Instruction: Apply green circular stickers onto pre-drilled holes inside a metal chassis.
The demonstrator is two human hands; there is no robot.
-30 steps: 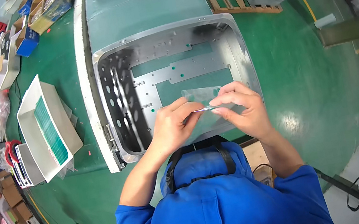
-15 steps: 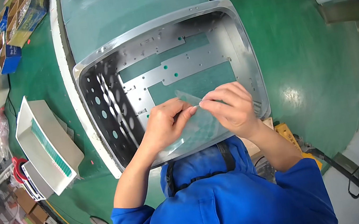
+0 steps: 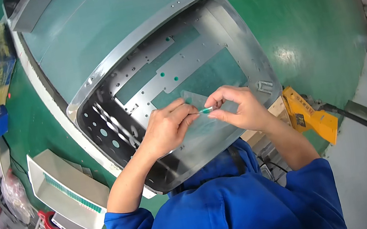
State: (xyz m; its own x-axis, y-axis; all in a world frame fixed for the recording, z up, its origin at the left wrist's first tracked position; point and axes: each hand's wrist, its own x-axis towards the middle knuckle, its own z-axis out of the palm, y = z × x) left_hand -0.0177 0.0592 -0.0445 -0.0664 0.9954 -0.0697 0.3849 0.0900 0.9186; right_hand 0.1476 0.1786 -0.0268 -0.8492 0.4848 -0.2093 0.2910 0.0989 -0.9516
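A clear plastic film (image 3: 192,97) hangs from my left hand (image 3: 168,128), which pinches its edge between thumb and fingers. At those fingertips a small green piece with a pale end (image 3: 206,110) sticks out to the right. Facing it, my right hand (image 3: 240,109) has thumb and forefinger curved but parted, the piece lying in their gap near the forefinger. Whether it touches that finger, I cannot make out. Both hands are over the near side of a big rounded metal housing (image 3: 191,59), which has cutouts, holes and a perforated left side.
The housing stands tilted on a blue-green worktop (image 3: 95,29) with a pale edge. On the left are an off-white bin (image 3: 65,184) and cardboard boxes (image 3: 1,68). A yellow metal part (image 3: 311,114) stands at the right, beside a piece of wood (image 3: 279,112). A grey box (image 3: 32,11) is at the back.
The view has turned, so the housing appears tilted further. My right thumb and forefinger have parted from their pinch, and the green piece now shows between the hands.
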